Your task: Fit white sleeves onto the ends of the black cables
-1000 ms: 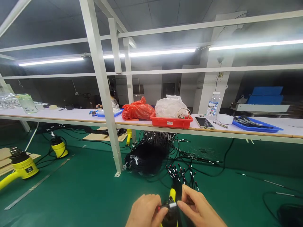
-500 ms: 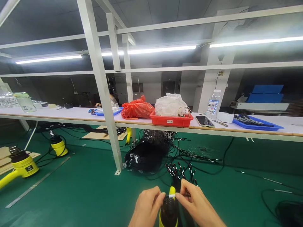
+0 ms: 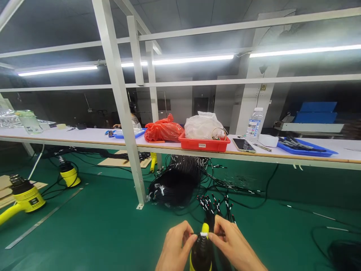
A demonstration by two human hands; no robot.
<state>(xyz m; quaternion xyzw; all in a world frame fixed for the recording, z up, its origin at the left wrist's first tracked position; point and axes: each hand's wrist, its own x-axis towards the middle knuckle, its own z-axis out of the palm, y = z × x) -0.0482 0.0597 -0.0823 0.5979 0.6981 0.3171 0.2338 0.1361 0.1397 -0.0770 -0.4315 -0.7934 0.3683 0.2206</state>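
My left hand (image 3: 173, 244) and my right hand (image 3: 231, 241) sit low in the head view, their fingertips pinching a small white band (image 3: 204, 234) from either side. The band rings a dark, bottle-shaped body with yellow at its top and base (image 3: 201, 253), whose lower part runs out of the picture. Just beyond my hands fans a bunch of black cables with red-and-white tips (image 3: 216, 205). How the band is fastened is hidden by my fingers.
A black cable coil (image 3: 173, 188) lies on the green floor, with yellow-and-black machines (image 3: 26, 199) to the left. Above stands a white-framed bench (image 3: 282, 152) holding a red crate (image 3: 203, 143) and a blue tray (image 3: 306, 149). A white upright (image 3: 121, 113) stands left of centre.
The white band has risen between my hands to the top of the dark body. My hands have drawn closer to it, and the view has shifted only slightly.
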